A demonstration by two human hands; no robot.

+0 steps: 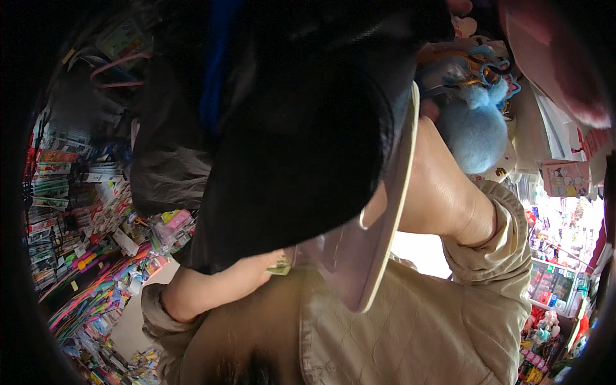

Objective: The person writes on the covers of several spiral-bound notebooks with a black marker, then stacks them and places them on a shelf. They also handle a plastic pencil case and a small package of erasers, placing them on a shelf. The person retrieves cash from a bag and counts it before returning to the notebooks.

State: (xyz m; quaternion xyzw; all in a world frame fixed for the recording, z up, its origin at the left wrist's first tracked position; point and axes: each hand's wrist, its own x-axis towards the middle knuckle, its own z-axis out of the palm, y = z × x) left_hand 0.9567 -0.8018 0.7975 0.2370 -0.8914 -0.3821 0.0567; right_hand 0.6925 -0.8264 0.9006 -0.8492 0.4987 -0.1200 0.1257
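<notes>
My left hand (262, 267) reaches in from the left, partly covered by a large black sheet-like item (288, 192), perhaps a bag. At its fingertips is a small greenish piece of paper (280, 266). On the right, my right hand (419, 159) lies against the far side of a pale translucent plastic panel (358, 269) with a light rim, tilted nearly upright. Skin shows through a rounded slot in the panel. The fingers of this hand are hidden behind the panel and the black item, so their grip cannot be seen.
A fluffy light-blue plush (474, 130) hangs beyond my right forearm, near a blurred pink soft item (558, 62). Packed small goods (96, 284) line the left. A clear-fronted case (553, 284) and small toys (546, 327) stand at the right. A pink hanger (118, 84) shows upper left.
</notes>
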